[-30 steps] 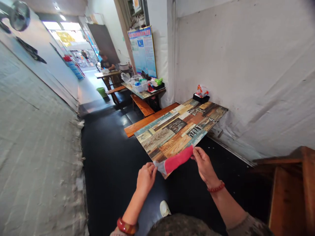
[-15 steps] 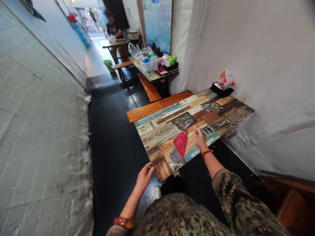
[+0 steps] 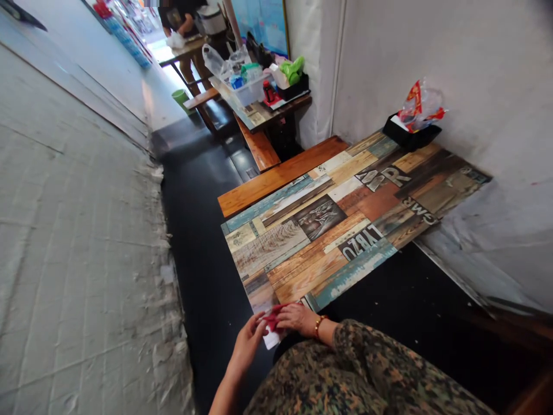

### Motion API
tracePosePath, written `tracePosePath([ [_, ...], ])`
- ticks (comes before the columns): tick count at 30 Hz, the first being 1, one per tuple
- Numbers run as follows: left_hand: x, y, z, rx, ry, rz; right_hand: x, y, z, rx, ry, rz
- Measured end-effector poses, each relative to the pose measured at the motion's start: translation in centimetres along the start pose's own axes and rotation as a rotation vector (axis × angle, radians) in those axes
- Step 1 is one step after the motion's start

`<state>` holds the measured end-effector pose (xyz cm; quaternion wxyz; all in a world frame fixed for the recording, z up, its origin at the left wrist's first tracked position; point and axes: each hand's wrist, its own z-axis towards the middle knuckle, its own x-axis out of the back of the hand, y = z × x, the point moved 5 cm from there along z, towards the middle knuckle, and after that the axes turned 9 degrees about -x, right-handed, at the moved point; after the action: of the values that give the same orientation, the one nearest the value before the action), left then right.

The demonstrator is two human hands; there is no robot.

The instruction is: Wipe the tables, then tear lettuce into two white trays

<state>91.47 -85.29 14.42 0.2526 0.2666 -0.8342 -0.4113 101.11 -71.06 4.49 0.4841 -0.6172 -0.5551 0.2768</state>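
Note:
A red and pale cloth is bunched between my two hands at the near left corner of the patterned table. My right hand lies over its red part, palm down, with the fingers closed on it. From the left, my left hand pinches the cloth's other side between thumb and fingers, just off the table edge. The pale end hangs down below the hands. Part of the cloth is hidden under my right fingers.
A black box with a red and clear plastic packet stands by the wall. Behind the table runs a wooden bench. Farther back, a second table holds a plastic bin and bags. A person stands beyond, near a green bucket.
The cloth, lying on or just above the table before, is now in both hands at the near left corner. My right hand has moved left and toward me. The view has tilted down.

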Motion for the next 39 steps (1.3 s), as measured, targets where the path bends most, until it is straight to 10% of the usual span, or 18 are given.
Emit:
tracePosePath([
  [3, -1.1, 1.3, 0.9, 0.008, -0.013, 0.037, 9.2, 2.0, -0.4, 0.069, 0.071, -0.129],
  [8, -2.4, 2.6, 1.9, 0.001, -0.05, 0.062, 33.5, 5.6, -1.2, -0.174, 0.716, -0.445],
  [11, -2.8, 3.1, 2.2, 0.006, -0.02, 0.05, 41.0, 5.9, -1.2, -0.375, 0.919, -0.443],
  [14, -3.2, 3.6, 2.3, 0.022, -0.006, 0.043, 37.5, 4.5, 0.3, -0.377, 0.927, -0.449],
  [20, -5.0, 6.2, 3.0, -0.021, -0.037, 0.03, 11.3, 1.4, 1.0, 0.018, 0.381, -0.496],
  [23, -5.6, 7.6, 3.3, -0.087, -0.043, -0.011, 4.4, 0.2, -0.2, 0.222, 0.063, -0.289],
  [26, -5.8, 7.5, 3.6, -0.128, -0.049, -0.073, 8.6, -1.3, 0.0, 0.248, 0.135, -0.079],
  [33, -6.7, 4.8, 3.1, -0.152, 0.002, -0.185, 31.1, 1.4, -1.2, -0.012, 0.654, -0.253],
  [36, -7.4, 5.0, 1.4, -0.182, -0.021, -0.215, 29.8, 5.5, -3.5, -0.166, 0.722, -0.374],
  [39, -7.8, 5.0, -0.7, -0.212, -0.013, -0.252, 21.0, 7.0, -5.4, -0.073, 0.699, -0.401],
])
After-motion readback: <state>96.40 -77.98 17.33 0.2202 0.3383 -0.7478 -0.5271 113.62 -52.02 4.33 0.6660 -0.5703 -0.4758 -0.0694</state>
